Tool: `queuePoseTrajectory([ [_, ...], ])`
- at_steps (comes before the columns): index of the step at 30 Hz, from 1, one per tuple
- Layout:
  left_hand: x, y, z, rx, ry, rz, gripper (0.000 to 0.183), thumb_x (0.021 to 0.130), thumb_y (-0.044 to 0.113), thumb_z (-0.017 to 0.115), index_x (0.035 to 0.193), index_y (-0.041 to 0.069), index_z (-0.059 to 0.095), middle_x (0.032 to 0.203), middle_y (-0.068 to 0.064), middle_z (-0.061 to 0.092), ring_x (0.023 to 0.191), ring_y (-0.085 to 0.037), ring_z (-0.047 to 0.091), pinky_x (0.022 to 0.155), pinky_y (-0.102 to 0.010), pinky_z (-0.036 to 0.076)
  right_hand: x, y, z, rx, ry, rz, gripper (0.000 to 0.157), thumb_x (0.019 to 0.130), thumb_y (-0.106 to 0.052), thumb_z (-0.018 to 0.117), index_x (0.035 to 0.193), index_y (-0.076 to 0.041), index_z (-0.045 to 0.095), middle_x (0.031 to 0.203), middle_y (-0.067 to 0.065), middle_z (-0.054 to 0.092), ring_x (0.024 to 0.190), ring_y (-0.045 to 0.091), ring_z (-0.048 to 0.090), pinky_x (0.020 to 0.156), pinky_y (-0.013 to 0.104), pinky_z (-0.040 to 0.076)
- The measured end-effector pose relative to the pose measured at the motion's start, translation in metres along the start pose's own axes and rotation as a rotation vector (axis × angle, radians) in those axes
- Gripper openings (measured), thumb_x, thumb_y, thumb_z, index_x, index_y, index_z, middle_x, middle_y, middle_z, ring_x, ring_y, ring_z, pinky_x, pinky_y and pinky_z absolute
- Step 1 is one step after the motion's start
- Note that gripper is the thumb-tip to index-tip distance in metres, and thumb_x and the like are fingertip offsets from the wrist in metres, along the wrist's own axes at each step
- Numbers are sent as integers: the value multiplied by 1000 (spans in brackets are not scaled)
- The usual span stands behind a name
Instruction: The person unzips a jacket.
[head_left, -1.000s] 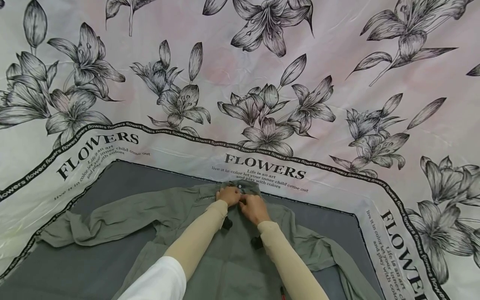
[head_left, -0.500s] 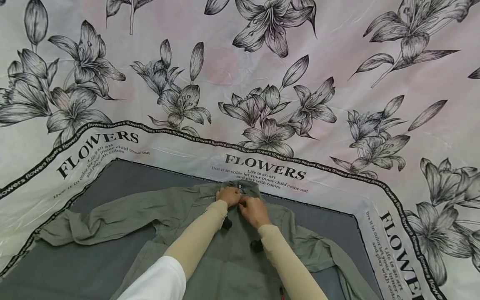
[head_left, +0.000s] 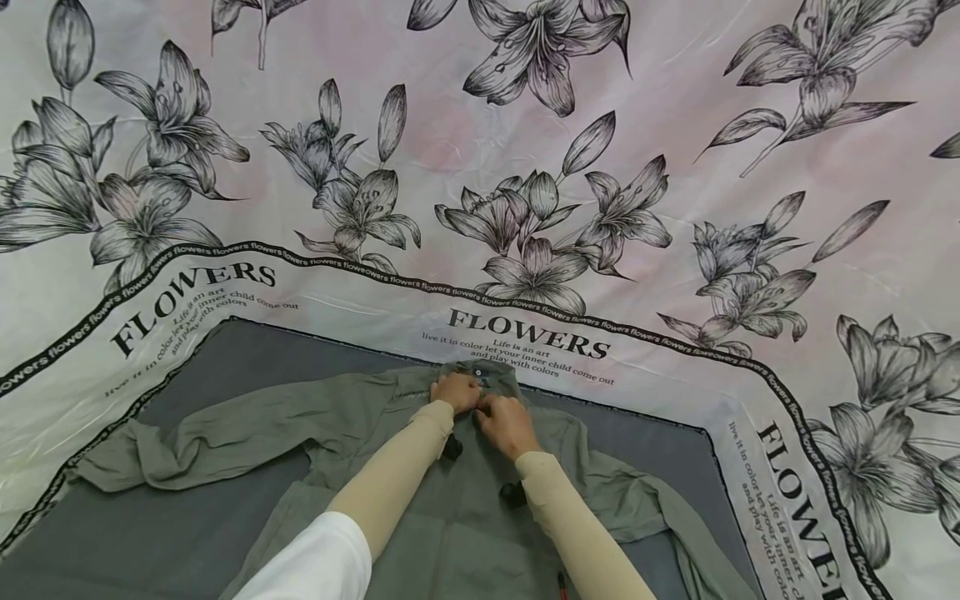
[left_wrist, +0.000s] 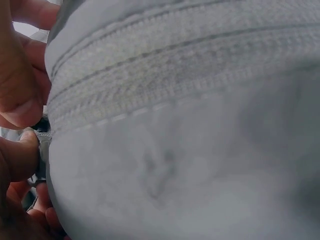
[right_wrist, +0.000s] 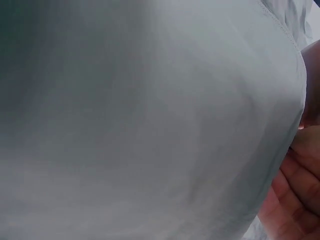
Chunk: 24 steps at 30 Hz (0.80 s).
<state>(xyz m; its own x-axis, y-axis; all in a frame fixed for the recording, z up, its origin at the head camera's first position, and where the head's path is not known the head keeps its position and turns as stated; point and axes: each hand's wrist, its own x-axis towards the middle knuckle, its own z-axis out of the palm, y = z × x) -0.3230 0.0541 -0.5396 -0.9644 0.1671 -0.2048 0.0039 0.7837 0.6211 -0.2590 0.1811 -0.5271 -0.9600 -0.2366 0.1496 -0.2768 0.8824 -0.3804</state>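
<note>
A grey-green zip jacket (head_left: 450, 533) lies spread out, its collar (head_left: 504, 372) at the far end. Just below the collar my left hand (head_left: 455, 390) and right hand (head_left: 507, 423) meet, each pinching the jacket's front opening, fingertips almost together. The left wrist view is mostly filled by the jacket's cloth and a stitched zip band (left_wrist: 150, 75); fingers (left_wrist: 22, 100) of both hands show at its left edge, around a small dark part. Smooth cloth covers most of the right wrist view, with curled fingers (right_wrist: 295, 190) at its right edge. The fingertips' exact grip is hidden.
Under the jacket is a dark grey surface (head_left: 307, 346), bordered by a white floral sheet (head_left: 360, 300) with printed lettering. The jacket's sleeves (head_left: 240, 437) reach out to both sides. A small red item (head_left: 563, 587) shows beside the right forearm at the bottom edge.
Very little differs: the right hand and wrist have shifted slightly at the collar opening. The jacket and left hand stay in place.
</note>
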Motion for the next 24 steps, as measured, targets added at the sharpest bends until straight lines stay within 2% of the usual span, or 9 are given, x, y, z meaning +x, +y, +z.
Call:
queuePoseTrajectory([
  [3, -1, -1, 0, 2, 6, 2, 27, 104, 28, 54, 121, 18, 72, 133, -8, 66, 120, -38, 53, 99, -52, 39, -1, -1, 0, 0, -5, 8, 9, 96, -17, 70, 97, -11, 76, 88, 7, 75, 68, 16, 65, 62, 32, 51],
  [5, -1, -1, 0, 5, 7, 7, 28, 104, 28, 54, 124, 18, 72, 134, -8, 66, 122, -39, 53, 101, -53, 39, -1, -2, 0, -1, -6, 9, 9, 95, -17, 70, 96, -11, 76, 87, 7, 75, 67, 15, 64, 62, 32, 51],
  [13, -5, 0, -2, 6, 15, 24, 29, 104, 28, 54, 127, 17, 71, 137, -9, 64, 125, -40, 52, 104, -53, 38, -3, -4, -1, 4, -14, 12, 8, 96, -17, 70, 93, -12, 74, 82, 6, 74, 62, 12, 60, 58, 30, 48],
  [19, -7, 1, -1, -9, 37, 43, 26, 104, 26, 54, 119, 15, 73, 134, -10, 66, 123, -40, 53, 100, -53, 39, -6, -4, -2, -1, -25, 10, 8, 97, -17, 69, 92, -12, 73, 78, 5, 71, 57, 10, 55, 54, 28, 44],
  [24, -9, 1, -2, 4, 28, 34, 30, 105, 27, 53, 126, 16, 71, 137, -10, 65, 125, -40, 53, 103, -53, 39, -7, -6, -3, -6, -28, 4, 8, 96, -18, 69, 94, -12, 74, 81, 6, 73, 60, 10, 58, 56, 28, 47],
])
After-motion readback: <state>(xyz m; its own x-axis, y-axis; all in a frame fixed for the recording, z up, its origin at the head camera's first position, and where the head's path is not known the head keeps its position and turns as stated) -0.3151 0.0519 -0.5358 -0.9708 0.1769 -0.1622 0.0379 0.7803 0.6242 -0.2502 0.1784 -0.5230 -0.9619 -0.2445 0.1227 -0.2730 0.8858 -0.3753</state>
